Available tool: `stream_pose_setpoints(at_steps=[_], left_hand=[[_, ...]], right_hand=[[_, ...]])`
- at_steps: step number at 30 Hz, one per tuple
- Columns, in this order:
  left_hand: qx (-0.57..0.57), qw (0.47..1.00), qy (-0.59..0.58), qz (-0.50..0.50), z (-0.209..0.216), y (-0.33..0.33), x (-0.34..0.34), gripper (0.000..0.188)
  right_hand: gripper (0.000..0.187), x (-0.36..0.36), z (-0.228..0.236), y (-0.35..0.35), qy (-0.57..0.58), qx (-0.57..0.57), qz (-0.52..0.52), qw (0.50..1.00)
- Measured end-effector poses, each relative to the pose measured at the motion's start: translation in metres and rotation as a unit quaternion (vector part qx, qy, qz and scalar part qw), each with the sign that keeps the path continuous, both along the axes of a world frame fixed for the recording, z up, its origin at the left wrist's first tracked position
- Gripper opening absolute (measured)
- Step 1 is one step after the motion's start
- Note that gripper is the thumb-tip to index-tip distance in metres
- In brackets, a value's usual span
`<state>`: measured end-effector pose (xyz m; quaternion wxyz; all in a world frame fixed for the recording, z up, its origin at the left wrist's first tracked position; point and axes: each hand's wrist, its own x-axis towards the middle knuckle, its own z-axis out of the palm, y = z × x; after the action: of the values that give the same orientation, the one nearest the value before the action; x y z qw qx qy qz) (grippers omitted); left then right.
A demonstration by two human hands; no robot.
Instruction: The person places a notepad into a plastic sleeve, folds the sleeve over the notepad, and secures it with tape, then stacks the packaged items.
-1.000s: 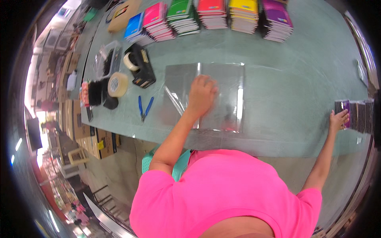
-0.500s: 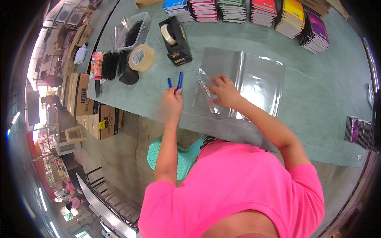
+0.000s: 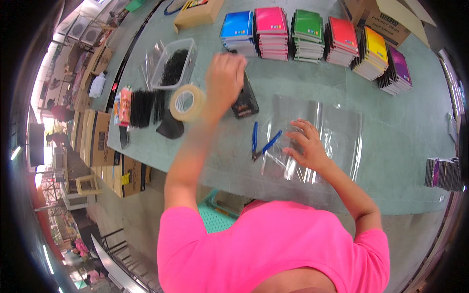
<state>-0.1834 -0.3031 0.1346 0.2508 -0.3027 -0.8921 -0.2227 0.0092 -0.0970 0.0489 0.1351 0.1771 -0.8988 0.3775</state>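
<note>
My left hand [image 3: 224, 80] is over the far part of the black tape dispenser [image 3: 246, 103], fingers curled together and pointing down. It covers the dispenser's tape roll, and its fingertips are hidden. A pair of blue-handled nippers [image 3: 271, 142] lies spread on the table, by the left edge of a clear plastic sheet [image 3: 339, 141]. My right hand [image 3: 309, 149] rests on the left half of this sheet, fingers apart and holding nothing. The sheet lies flat and glossy, with a bright crease down it.
Left of the dispenser are a wide tape roll [image 3: 187, 103], a clear tub [image 3: 189, 66] of black pieces and black bristle-like bundles [image 3: 140, 108]. Stacked spiral notebooks [image 3: 309, 27] line the back, near cardboard boxes [image 3: 386, 27]. More notebooks [image 3: 442, 173] stand at right.
My left hand has let go of the nippers, now on the table, and moved forward to the tape dispenser. My right hand stays on the sheet. The view has shifted, showing more of the table's back.
</note>
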Motion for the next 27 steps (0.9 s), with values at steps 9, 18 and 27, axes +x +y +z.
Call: stream_pose_setpoints(at_steps=[9,18,27], left_hand=[[0.013,0.985,-0.103,0.141,-0.048,0.025,-0.216,0.076],[0.189,0.909,-0.368,-0.043,-0.003,0.053,-0.124,0.056],[-0.1,0.991,0.004,-0.084,-0.051,0.011,-0.164,0.031]], right_hand=[[0.028,-0.074,0.009,-0.002,-0.009,-0.02,-0.072,0.997],[0.033,-0.189,0.054,0.019,-0.298,-0.709,-0.016,0.639],[0.056,-0.191,0.016,0.028,-0.403,-0.706,-0.025,0.582]])
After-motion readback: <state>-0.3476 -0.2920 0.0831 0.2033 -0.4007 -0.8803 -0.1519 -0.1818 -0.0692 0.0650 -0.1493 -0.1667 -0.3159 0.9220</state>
